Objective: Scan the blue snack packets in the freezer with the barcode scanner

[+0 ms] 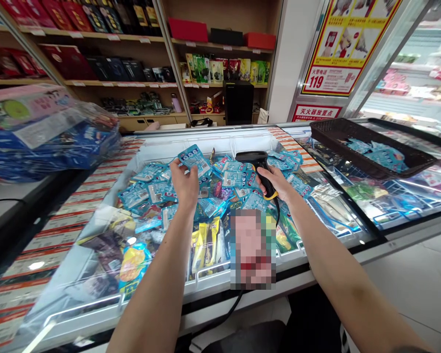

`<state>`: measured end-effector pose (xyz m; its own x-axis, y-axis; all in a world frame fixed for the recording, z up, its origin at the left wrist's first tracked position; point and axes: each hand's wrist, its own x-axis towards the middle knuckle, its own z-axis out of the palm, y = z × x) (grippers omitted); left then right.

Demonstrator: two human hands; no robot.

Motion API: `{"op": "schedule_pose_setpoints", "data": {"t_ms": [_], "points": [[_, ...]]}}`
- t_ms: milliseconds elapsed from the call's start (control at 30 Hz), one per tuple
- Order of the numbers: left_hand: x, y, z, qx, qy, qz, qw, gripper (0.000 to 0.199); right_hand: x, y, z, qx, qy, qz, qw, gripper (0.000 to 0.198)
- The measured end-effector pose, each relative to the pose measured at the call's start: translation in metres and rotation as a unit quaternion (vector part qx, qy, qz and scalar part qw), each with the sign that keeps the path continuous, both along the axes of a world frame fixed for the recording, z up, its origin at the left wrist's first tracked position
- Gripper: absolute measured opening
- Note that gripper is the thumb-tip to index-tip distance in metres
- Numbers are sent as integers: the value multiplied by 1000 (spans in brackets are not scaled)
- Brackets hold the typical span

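Pinched narrowly in the left hand (185,184) one blue packet (196,158), by its lower left corner, above the freezer (242,143). Gripped with the right hand (279,182) a black scanner (266,180), close by the packet. Saw more packets (134,196) scattered below and around both hands; could not tell if on the glass top (73,274) or under it. Saw nearer, in the middle, yellow wrappers (208,240). Noticed price labels (69,215) along the left side, and beyond these some wrapped boxes (51,127). Found at right a dark basket (338,128) with similar blue packets inside. Saw at the far side wooden shelves (220,10) with bags and boxes, at far right a red-and-yellow poster (334,54), at near right pale floor tiles (422,274).
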<state>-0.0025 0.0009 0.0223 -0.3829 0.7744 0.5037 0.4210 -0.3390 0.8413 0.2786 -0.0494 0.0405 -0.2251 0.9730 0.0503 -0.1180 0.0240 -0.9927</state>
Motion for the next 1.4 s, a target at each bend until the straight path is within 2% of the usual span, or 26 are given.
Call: {"op": "schedule_pose_setpoints", "data": {"t_ms": [167, 300, 433, 500, 567, 667, 733, 800, 967, 1167, 1300, 1400], "points": [[-27, -8, 15, -62, 115, 127, 983, 49, 1, 3, -4, -7, 10, -13, 1000, 44], [-34, -12, 16, -110, 165, 152, 968, 66, 1, 5, -6, -11, 14, -15, 1000, 44], [-22, -18, 17, -92, 239, 188, 948, 75, 1, 7, -8, -15, 16, -10, 1000, 43], [-10, -21, 17, -64, 276, 150, 947, 69, 1, 7, -8, -20, 15, -10, 1000, 42], [5, -21, 15, -40, 322, 31, 946, 60, 2, 7, -8, -24, 13, -11, 1000, 42], [28, -21, 5, -11, 378, -134, 916, 56, 2, 5, -6, -28, 4, -12, 1000, 43], [41, -21, -2, -8, 403, -198, 893, 55, 2, 5, -6, -25, 1, -12, 1000, 43], [48, -22, -7, -29, 420, -230, 877, 53, 2, 4, -5, -21, 2, -11, 1000, 43], [53, -24, -9, -84, 447, -237, 859, 51, 1, 5, -5, -30, 0, -15, 999, 44], [54, -26, -8, -63, 486, -171, 855, 55, 0, 3, -1, -34, -2, -12, 999, 45], [52, -26, -5, -81, 460, -122, 875, 65, 0, 3, -1, -38, -9, -15, 999, 44], [50, -23, -2, -81, 392, -120, 909, 57, 0, 4, -2, -42, -7, -17, 999, 43]]}}
